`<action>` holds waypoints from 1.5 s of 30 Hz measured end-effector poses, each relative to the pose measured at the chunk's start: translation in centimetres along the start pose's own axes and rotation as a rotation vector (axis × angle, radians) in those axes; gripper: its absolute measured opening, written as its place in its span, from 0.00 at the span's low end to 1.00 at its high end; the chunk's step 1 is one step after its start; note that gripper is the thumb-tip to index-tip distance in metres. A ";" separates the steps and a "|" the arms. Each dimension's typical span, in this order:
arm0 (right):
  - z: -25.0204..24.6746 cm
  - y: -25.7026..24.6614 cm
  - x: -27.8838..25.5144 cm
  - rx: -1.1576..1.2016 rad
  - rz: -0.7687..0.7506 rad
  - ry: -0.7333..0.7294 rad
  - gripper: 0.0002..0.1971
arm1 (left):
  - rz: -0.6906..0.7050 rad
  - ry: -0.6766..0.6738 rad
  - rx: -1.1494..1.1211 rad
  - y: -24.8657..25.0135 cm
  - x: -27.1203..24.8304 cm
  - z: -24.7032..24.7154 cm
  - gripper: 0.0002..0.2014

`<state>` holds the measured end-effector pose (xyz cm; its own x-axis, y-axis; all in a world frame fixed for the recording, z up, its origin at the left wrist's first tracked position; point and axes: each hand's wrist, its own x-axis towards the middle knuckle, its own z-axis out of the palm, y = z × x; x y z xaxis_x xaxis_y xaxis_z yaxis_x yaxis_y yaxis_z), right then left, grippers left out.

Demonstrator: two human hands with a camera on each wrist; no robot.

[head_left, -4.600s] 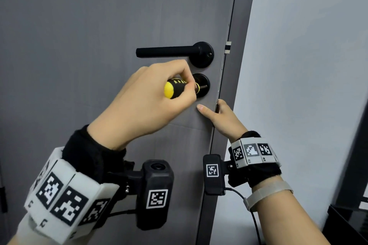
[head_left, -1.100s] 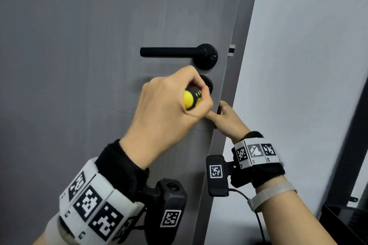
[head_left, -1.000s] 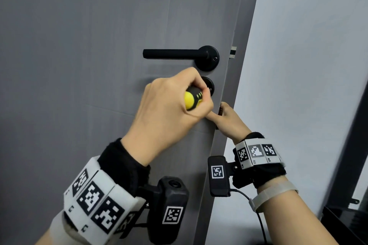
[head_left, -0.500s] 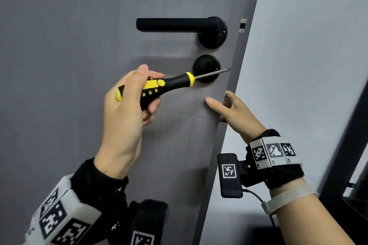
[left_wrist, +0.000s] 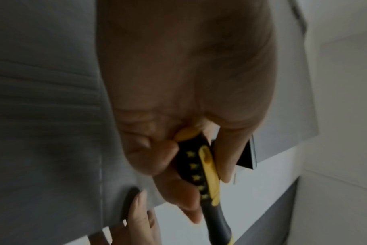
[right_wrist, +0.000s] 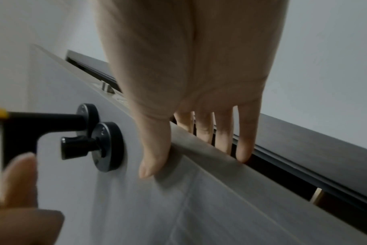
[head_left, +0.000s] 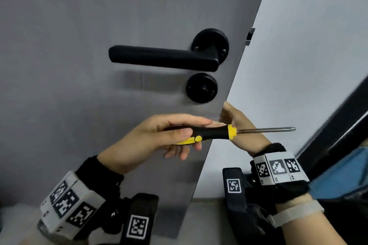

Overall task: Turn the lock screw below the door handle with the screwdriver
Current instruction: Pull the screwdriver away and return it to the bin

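On the grey door [head_left: 99, 26], the round black lock rosette [head_left: 201, 88] sits just under the black lever handle [head_left: 163, 59]. Nothing touches it. My left hand [head_left: 185, 139] grips the black-and-yellow screwdriver [head_left: 209, 134] below the lock. Its shaft lies level, pointing right past the door's edge. The left wrist view shows fingers and thumb wrapped round the screwdriver's handle [left_wrist: 207, 174]. My right hand [head_left: 235, 119] holds the door's edge [right_wrist: 210, 149] below the lock, thumb on the face, fingers behind. The lock [right_wrist: 107, 145] has a small knob [right_wrist: 73, 147].
A pale wall [head_left: 308, 45] stands right of the door's free edge. A dark frame or rail [head_left: 338, 125] runs diagonally at the far right, with something blue [head_left: 342, 171] below it. The latch plate [head_left: 250, 36] shows on the door edge above the handle.
My left hand has drawn the screwdriver off the lock and lowered it; its shaft now points right, below the rosette. The right hand stays on the door's edge. The view has tilted upward.
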<state>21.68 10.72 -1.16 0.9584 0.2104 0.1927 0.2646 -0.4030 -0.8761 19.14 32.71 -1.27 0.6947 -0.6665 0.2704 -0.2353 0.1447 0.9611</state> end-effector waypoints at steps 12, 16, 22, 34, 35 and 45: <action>-10.1 -3.3 -9.6 -0.010 0.667 -0.008 0.03 | -0.597 -0.133 -0.516 6.7 3.8 8.5 0.16; -15.1 -6.9 -15.3 -0.006 0.819 0.142 0.07 | -0.833 -0.197 -0.575 8.3 6.1 13.0 0.10; -20.1 -9.4 -23.2 0.055 0.940 0.349 0.09 | -1.089 -0.137 -0.342 7.7 9.0 22.4 0.24; -26.0 -4.4 -31.9 0.143 1.040 0.243 0.09 | -1.316 0.116 -0.071 -7.1 7.1 37.6 0.13; -26.3 -4.0 -32.4 0.149 1.054 0.233 0.09 | -1.318 0.130 -0.047 -7.2 7.4 38.3 0.12; -27.2 -1.9 -34.3 0.173 1.071 0.203 0.10 | -1.247 0.072 0.409 -4.5 8.3 41.3 0.25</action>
<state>-8.83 -19.95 5.86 0.6868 -0.3298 -0.6477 -0.7162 -0.1556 -0.6803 -2.04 -3.68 -5.70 0.6255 -0.1485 -0.7660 0.4079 -0.7747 0.4832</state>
